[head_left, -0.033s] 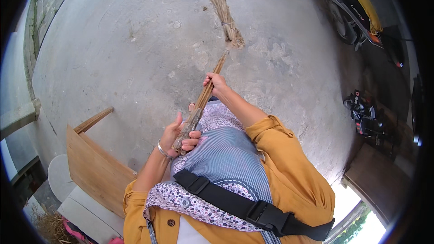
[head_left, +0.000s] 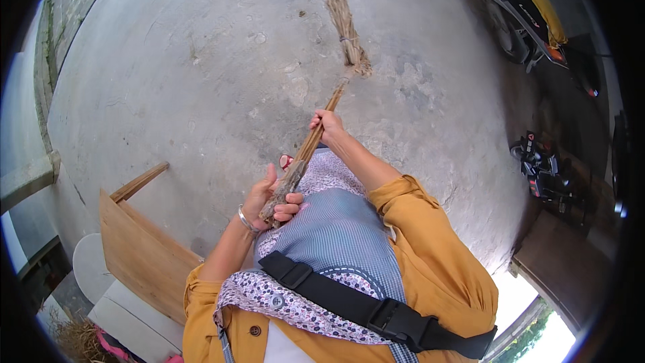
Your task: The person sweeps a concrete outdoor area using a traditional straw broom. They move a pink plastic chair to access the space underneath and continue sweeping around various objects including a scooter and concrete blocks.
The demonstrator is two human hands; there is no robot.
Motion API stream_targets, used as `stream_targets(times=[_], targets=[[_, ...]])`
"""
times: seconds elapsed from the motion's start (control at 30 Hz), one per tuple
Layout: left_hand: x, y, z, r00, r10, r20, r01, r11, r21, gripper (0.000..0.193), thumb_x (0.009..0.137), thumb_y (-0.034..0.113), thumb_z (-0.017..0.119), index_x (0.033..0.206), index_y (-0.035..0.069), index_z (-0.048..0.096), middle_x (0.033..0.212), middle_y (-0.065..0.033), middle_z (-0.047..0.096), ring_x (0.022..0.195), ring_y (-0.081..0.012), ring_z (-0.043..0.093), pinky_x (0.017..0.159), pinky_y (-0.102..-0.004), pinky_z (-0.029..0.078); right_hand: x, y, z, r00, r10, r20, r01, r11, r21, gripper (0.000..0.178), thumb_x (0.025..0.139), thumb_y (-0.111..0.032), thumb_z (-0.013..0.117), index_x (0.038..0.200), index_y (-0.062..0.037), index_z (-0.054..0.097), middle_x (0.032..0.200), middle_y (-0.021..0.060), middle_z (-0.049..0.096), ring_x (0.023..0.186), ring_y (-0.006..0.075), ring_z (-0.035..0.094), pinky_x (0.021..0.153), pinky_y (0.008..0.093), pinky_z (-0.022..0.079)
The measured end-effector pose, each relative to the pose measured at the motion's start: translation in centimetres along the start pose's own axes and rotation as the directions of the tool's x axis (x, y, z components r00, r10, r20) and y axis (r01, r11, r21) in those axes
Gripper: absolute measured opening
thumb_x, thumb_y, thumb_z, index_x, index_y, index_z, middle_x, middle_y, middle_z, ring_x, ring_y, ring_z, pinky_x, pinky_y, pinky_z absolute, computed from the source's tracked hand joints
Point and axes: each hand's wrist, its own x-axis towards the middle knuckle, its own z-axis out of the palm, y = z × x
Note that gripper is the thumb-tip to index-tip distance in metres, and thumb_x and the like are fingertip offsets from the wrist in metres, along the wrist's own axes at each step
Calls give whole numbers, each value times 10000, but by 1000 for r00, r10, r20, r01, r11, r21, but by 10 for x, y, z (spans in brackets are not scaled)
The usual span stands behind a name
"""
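Observation:
Both of my hands hold a long, rough brown handle (head_left: pixel 312 144) that looks like a bundle of split sticks, slanting up and away from my lap. My right hand (head_left: pixel 327 125) is closed around its upper part. Lower down, my left hand (head_left: pixel 267 200) curls its fingers round the thicker, greyish end, thumb pointing up. Just beyond the handle's tip lies a straw bundle (head_left: pixel 344 21) on the floor, bound with a tie at its middle. The two look like parts of a broom; how they join is too small to tell.
Grey concrete floor (head_left: pixel 201 94) spreads around me. A wooden board piece (head_left: pixel 144 249) stands at my left, near a white panel (head_left: pixel 134 316). A motorcycle (head_left: pixel 514 13) is parked at the far right, with a small dark ride-on vehicle (head_left: pixel 537 168) nearer.
The handle's far end and the straw bundle have both shifted slightly to the right. My right hand has moved a little right with the handle; my left grip stays about the same.

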Motion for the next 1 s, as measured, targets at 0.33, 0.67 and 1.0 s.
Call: stream_targets(times=[0.33,0.67,1.0], targets=[[151,41,8,871,-471,-141,430,868,-250,183,798,82,440,676,-7,337,611,-33,362,423,-43,353,328,-172,344,80,-58,-171,885,67,-460,-46,997,57,116,687,2,341,587,-41,381,465,93,381,363,191,394,348,309,375],[24,112,89,866,-45,-499,162,968,194,111,778,74,441,857,60,366,609,-27,382,422,-50,356,323,-166,303,64,26,70,948,239,-210,-202,962,184,111,709,-26,394,609,3,431,477,156,439,382,245,444,359,330,378],[7,159,100,861,-86,-502,353,812,466,470,749,7,440,1142,195,265,619,-17,357,419,-58,341,345,-184,289,57,-6,124,996,54,65,-69,961,268,219,780,-97,415,578,-81,333,458,12,310,370,115,323,360,247,319]])
